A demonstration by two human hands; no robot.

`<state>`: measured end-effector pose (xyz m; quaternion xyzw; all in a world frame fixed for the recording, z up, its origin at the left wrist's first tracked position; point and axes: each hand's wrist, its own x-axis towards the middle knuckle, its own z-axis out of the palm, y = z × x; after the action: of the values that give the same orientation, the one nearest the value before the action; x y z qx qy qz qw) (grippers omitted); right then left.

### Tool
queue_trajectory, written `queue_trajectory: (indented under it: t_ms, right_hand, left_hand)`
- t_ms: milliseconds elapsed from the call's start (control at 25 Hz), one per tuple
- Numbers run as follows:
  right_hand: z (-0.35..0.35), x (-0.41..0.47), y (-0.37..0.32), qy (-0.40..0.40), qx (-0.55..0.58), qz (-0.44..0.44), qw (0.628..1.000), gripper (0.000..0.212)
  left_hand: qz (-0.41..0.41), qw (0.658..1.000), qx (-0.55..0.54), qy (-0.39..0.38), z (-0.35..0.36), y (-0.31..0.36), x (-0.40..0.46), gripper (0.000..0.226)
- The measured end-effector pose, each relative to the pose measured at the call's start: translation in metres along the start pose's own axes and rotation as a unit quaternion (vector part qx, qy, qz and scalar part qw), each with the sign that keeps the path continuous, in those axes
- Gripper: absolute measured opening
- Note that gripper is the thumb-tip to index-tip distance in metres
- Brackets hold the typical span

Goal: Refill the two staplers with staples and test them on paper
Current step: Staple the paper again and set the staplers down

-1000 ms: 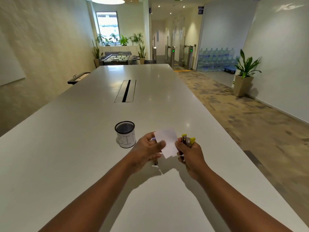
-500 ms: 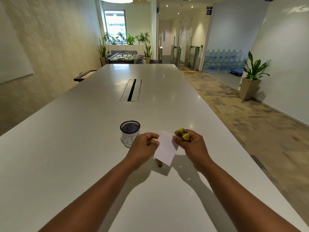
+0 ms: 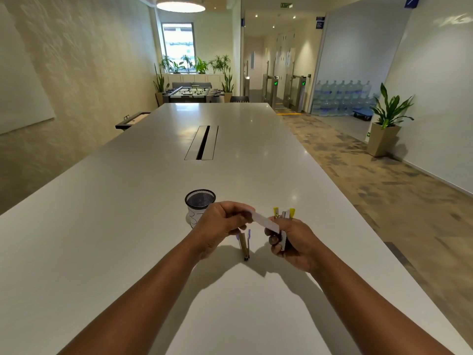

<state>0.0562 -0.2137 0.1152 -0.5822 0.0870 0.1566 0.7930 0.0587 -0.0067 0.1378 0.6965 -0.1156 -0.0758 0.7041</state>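
Two bare hands work over the long white table (image 3: 128, 239), just this side of a black mesh cup with a paper label (image 3: 199, 204). Judging by the layout, the testing step is in hand: the left hand (image 3: 220, 226) pinches one end of a small white paper slip (image 3: 263, 221), while the right hand (image 3: 294, 243) curls round a yellow-tipped stapler (image 3: 284, 216), its mouth seemingly at the slip's other end. Next comes a firm squeeze with the paper seated square. Below the left hand, a second, purple-trimmed stapler (image 3: 244, 244) lies on the table, untouched.
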Motion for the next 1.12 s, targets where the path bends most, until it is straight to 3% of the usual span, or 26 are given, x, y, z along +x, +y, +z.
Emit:
queue_trajectory:
  t_ms: [80, 160, 280, 360, 400, 520, 800, 920, 1000, 1120]
  right_hand:
    - [0.000, 0.000, 0.002, 0.019, -0.039, -0.028, 0.999, 0.018]
    - [-0.002, 0.001, 0.001, 0.033, -0.025, -0.079, 0.996, 0.022]
    - [-0.002, -0.003, -0.008, -0.006, -0.017, -0.127, 0.992, 0.033]
    - [0.000, -0.008, -0.009, -0.012, -0.064, -0.161, 0.985, 0.017]
    - [0.001, -0.009, -0.008, -0.008, -0.084, -0.174, 0.981, 0.007]
    - [0.001, -0.008, -0.006, 0.017, -0.097, -0.191, 0.977, 0.024]
    - [-0.002, -0.013, -0.003, -0.018, -0.080, -0.205, 0.975, 0.018]
    - [0.000, -0.015, -0.002, -0.024, -0.059, -0.198, 0.978, 0.029]
    - [-0.002, -0.016, -0.005, 0.004, -0.038, -0.211, 0.977, 0.034]
    - [-0.004, -0.018, -0.015, 0.042, -0.062, -0.248, 0.966, 0.020]
  left_hand:
    - [0.000, 0.997, 0.061, 0.048, 0.001, -0.002, 0.003, 0.020]
    - [-0.011, 0.996, 0.043, 0.076, 0.003, -0.004, 0.004, 0.016]
    - [-0.018, 0.994, 0.014, 0.110, 0.007, -0.003, 0.003, 0.011]
    - [-0.025, 0.993, 0.012, 0.118, 0.008, 0.001, 0.002, 0.002]
    - [-0.029, 0.993, 0.006, 0.113, 0.008, 0.002, 0.002, 0.007]
    - [-0.039, 0.995, -0.014, 0.088, 0.007, 0.007, -0.002, 0.019]
    - [-0.031, 0.995, -0.008, 0.099, 0.012, 0.012, -0.007, 0.026]
    - [-0.019, 0.995, -0.021, 0.098, 0.012, 0.013, -0.008, 0.030]
    - [-0.001, 0.995, -0.002, 0.102, 0.011, 0.015, -0.010, 0.034]
    - [0.035, 0.991, 0.086, 0.094, 0.009, 0.017, -0.014, 0.041]
